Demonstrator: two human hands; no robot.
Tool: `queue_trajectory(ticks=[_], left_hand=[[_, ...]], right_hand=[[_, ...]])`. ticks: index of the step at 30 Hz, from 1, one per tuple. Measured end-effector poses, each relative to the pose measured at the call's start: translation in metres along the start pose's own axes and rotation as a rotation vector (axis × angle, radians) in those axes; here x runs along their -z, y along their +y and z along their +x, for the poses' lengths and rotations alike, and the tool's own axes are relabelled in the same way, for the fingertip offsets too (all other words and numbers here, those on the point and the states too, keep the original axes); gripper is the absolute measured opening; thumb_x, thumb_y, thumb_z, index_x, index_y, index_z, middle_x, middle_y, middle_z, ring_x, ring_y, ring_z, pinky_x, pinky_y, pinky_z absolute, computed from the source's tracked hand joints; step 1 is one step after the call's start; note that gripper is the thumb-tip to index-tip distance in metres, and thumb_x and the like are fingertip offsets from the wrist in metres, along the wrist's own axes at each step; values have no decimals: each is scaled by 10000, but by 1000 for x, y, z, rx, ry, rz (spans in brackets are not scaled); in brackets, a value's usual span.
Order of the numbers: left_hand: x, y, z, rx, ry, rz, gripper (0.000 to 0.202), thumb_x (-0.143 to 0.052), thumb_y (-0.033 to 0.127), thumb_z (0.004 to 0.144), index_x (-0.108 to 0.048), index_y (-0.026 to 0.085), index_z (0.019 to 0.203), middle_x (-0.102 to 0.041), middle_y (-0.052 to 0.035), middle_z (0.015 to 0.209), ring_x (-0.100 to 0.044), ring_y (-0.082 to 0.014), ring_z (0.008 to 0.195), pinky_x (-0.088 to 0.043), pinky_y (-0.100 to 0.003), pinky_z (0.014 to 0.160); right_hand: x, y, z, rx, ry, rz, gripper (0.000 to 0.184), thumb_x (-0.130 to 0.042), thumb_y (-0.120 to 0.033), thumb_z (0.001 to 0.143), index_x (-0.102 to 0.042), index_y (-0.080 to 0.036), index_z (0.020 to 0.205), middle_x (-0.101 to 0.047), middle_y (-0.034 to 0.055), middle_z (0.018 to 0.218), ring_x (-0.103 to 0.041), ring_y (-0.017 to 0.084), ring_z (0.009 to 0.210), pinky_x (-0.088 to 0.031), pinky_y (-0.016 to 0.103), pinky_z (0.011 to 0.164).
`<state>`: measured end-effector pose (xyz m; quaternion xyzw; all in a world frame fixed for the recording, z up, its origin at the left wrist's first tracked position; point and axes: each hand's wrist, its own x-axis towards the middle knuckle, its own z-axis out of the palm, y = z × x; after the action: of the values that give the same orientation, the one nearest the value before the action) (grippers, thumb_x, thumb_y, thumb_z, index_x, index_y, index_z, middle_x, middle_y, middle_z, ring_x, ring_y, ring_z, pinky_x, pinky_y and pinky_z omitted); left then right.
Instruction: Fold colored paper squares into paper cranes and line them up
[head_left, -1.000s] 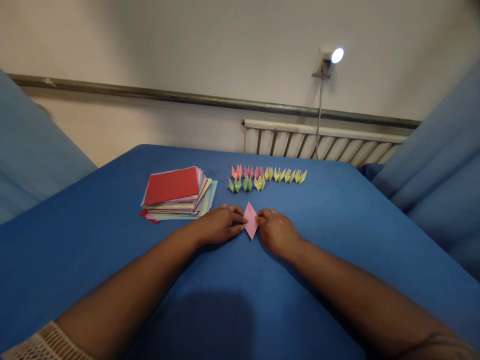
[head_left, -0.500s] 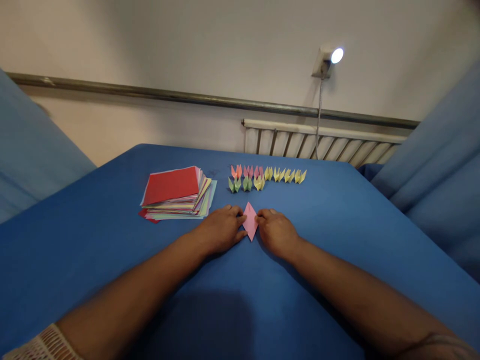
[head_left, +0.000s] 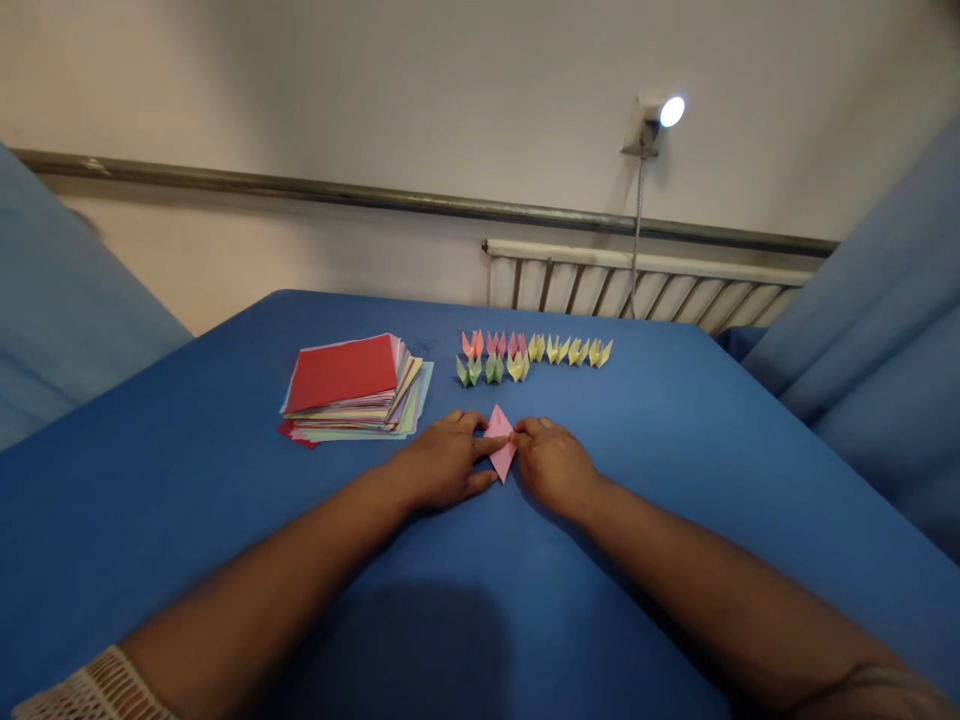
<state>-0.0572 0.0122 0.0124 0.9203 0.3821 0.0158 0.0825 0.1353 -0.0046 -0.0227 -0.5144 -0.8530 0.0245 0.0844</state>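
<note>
A small pink folded paper (head_left: 501, 456), diamond-shaped, lies on the blue table (head_left: 675, 470) between my hands. My left hand (head_left: 441, 462) rests flat beside it, with a finger stretched across the paper's middle and pressing it down. My right hand (head_left: 552, 464) sits on the paper's right side, its fingers curled, with the fingertips on the paper's right edge. Behind them stand two rows of small folded paper figures (head_left: 529, 357) in pink, green and yellow.
A stack of coloured paper sheets (head_left: 352, 388) with a red one on top lies at the left behind my left hand. Beyond the table's far edge are a radiator (head_left: 645, 290), a wall rail and a lit lamp (head_left: 658, 112). Blue fabric hangs at both sides.
My left forefinger has slid right over the middle of the pink paper. The right hand has barely moved.
</note>
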Motion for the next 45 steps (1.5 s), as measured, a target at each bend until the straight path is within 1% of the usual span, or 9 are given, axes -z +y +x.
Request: queue_trajectory(ticks=[5, 9, 12, 17, 25, 35, 39, 42, 45], left_hand=[[-1, -10, 5, 0, 16, -155, 339, -471, 435, 897, -667, 253, 1105, -588, -75, 1218, -518, -251, 1122, -365, -380, 979], [-13, -16, 15, 265, 212, -137, 299, -521, 428, 864, -638, 169, 955, -631, -87, 964, -562, -238, 935, -422, -356, 849], [-20, -16, 19, 375, 286, -74, 374, -622, 477, 777, -600, 158, 971, -610, -107, 1003, -539, -273, 961, -424, -383, 833], [-24, -11, 21, 418, 276, -159, 317, -665, 448, 735, -595, 190, 906, -618, -92, 1055, -529, -289, 1027, -421, -412, 867], [-27, -9, 22, 379, 278, -252, 199, -649, 352, 748, -614, 195, 864, -650, -85, 1054, -538, -293, 1064, -410, -437, 909], [-33, -11, 23, 359, 331, -445, 554, -651, 249, 708, -501, 184, 1237, -674, -62, 1066, -579, -268, 1062, -430, -407, 921], [-33, -11, 23, 324, 317, -480, 410, -636, 242, 732, -576, 196, 1135, -696, -52, 998, -615, -250, 988, -442, -398, 900], [-34, -11, 24, 295, 322, -598, 266, -616, 257, 768, -608, 197, 1028, -694, -49, 968, -628, -228, 941, -469, -378, 863], [-36, -11, 27, 269, 385, -853, 293, -630, 294, 774, -569, 185, 1038, -677, -55, 977, -637, -204, 911, -495, -366, 840]], right_hand=[[2, 0, 0, 11, 19, 11, 324, -381, -191, 937, -664, -150, 1088, -627, 114, 1116, -531, 226, 961, -397, 331, 840], [0, 0, 2, -8, 46, 24, 354, -341, -261, 975, -671, -153, 1044, -636, 107, 1063, -533, 216, 952, -398, 324, 836], [-1, 1, 4, -18, 64, 40, 358, -343, -295, 983, -664, -150, 1039, -635, 104, 1035, -530, 214, 953, -400, 324, 836], [-1, 2, 5, -22, 70, 69, 289, -411, -304, 967, -646, -144, 1021, -630, 97, 1006, -527, 209, 959, -399, 319, 824], [-3, 4, 5, -65, 101, 112, 190, -473, -280, 939, -615, -159, 976, -624, 74, 986, -523, 200, 942, -390, 306, 802], [-2, 3, 5, -67, 101, 138, 169, -465, -255, 933, -599, -156, 963, -622, 78, 975, -521, 199, 937, -387, 313, 826], [-2, 4, 5, -78, 113, 191, 135, -497, -248, 913, -592, -165, 961, -627, 81, 992, -535, 201, 960, -397, 316, 844], [-9, 8, 8, -136, 154, 326, 118, -550, -257, 879, -578, -175, 959, -644, 71, 969, -568, 195, 941, -419, 315, 829], [-21, 14, 15, -294, 219, 676, 269, -615, -289, 825, -532, -181, 1056, -662, 29, 879, -607, 154, 767, -456, 280, 707]])
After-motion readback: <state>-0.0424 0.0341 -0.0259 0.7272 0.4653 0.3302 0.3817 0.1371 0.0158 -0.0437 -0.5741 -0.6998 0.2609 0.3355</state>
